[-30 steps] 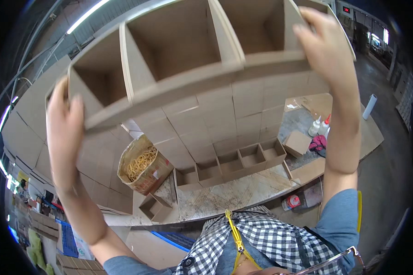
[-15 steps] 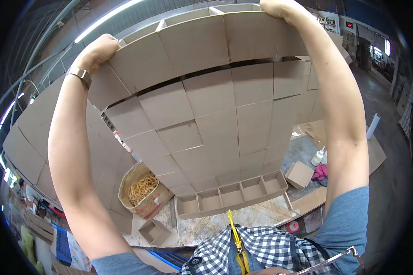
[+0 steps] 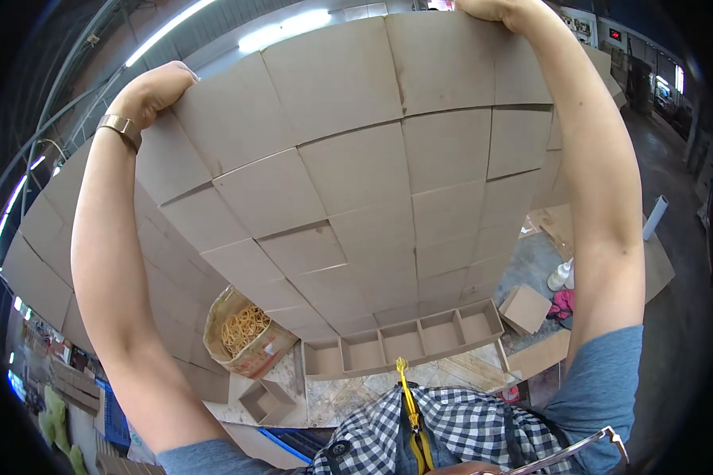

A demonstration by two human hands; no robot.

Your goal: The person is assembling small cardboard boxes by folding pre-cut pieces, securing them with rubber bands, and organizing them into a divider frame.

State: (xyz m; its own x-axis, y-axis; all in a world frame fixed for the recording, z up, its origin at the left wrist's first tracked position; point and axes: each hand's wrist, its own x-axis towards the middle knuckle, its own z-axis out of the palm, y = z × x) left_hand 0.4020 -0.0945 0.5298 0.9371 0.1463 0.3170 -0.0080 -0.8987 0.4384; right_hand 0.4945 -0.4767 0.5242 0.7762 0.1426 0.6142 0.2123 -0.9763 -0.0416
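A tall stack of brown cardboard box rows rises in front of me. Both my arms are raised to its top row of joined boxes. My left hand is closed at the row's left end, its fingertips mostly hidden. Over the upper edge farther right, my right hand is curled, cut off partly by the picture's edge. The top row sits against the row below, with only thin seams between them. At the stack's foot, an open cardboard row with several compartments lies on the bench.
Left of the stack's foot stands a round container of yellowish rubber bands, beside a small open box. To the right are a cardboard box, a white bottle and pink cloth. Another cardboard stack stands left.
The top row has come down and tipped, closing the dark gap beneath it. Its open compartments no longer show. Both hands stay on it, the left slightly farther left.
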